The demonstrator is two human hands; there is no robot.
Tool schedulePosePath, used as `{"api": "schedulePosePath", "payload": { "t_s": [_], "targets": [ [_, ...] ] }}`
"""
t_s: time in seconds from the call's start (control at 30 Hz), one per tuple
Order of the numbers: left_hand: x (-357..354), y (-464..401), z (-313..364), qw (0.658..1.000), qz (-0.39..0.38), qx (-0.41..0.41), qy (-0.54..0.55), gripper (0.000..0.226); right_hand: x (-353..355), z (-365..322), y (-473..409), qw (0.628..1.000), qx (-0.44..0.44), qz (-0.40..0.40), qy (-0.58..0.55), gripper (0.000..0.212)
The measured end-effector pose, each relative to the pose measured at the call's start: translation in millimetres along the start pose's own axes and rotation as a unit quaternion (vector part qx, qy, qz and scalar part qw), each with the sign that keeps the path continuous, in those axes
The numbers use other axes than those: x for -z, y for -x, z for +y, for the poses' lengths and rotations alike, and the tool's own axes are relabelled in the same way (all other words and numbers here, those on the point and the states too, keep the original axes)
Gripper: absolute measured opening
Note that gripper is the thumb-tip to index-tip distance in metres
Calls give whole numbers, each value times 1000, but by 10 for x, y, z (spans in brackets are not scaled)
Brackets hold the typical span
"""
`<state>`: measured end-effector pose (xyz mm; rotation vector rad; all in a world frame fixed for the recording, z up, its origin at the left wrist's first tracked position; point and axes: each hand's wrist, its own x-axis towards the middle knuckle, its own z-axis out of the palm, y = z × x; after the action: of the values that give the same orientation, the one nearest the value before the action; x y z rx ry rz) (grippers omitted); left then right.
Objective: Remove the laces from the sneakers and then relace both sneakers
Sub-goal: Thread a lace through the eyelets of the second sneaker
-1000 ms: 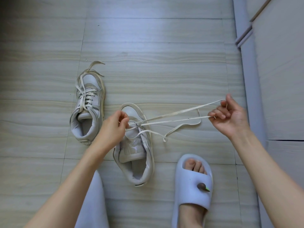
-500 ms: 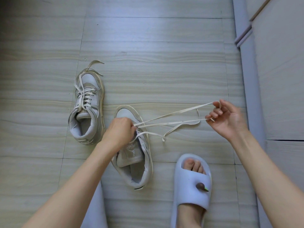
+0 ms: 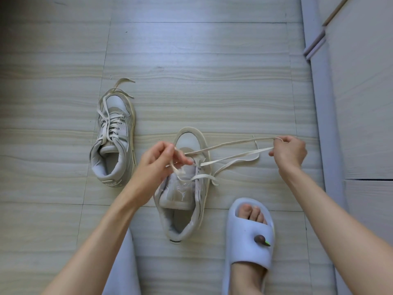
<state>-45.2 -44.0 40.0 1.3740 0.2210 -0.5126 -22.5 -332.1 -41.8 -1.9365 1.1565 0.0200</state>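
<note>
Two pale grey sneakers lie on the floor with toes pointing away. The left sneaker [image 3: 113, 137] is still laced, its lace ends trailing past the toe. The near sneaker [image 3: 185, 188] sits in the middle with a cream lace [image 3: 229, 145] mostly pulled out. My left hand [image 3: 158, 161] pinches a loop of that lace over the sneaker's tongue. My right hand [image 3: 290, 151] grips two strands of the lace, stretched out to the right. A loose end [image 3: 212, 179] hangs beside the sneaker's eyelets.
My right foot in a light blue slide [image 3: 249, 241] rests just right of the near sneaker. A pale trouser leg [image 3: 123, 267] shows at the bottom. A grey baseboard [image 3: 323, 133] and a light cabinet [image 3: 365, 92] run along the right.
My left hand has lifted off the sneaker's tongue and drawn a loop of lace up and to the left. My right hand has turned knuckles-up, still holding the strands.
</note>
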Motion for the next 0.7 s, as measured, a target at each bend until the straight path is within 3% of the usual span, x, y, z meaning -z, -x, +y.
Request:
{"api": "schedulePosePath", "payload": {
  "t_s": [0.1,0.2,0.3,0.4,0.5,0.57,0.7],
  "targets": [
    [-15,-55,30,992,94,1,79,27,-27,-3,5,1000,-11,14,11,24],
    [-21,-124,-17,981,154,25,-115,27,-55,-19,5,1000,-23,16,6,22],
    [-27,-190,-122,919,105,11,-381,16,-99,-73,36,996,-61,4,-72,24],
    [-45,-282,-199,844,20,33,-536,17,-136,-117,99,990,-69,-23,-125,27],
    [-92,-347,-194,780,10,97,-619,17,-171,-141,164,989,-29,-49,-134,27],
    [-114,-362,-154,781,7,112,-614,13,-194,-126,206,992,11,-64,-110,30],
    [-50,-282,-34,844,-15,29,-535,15,-245,-72,281,993,60,-76,-65,29]
  ]
}}
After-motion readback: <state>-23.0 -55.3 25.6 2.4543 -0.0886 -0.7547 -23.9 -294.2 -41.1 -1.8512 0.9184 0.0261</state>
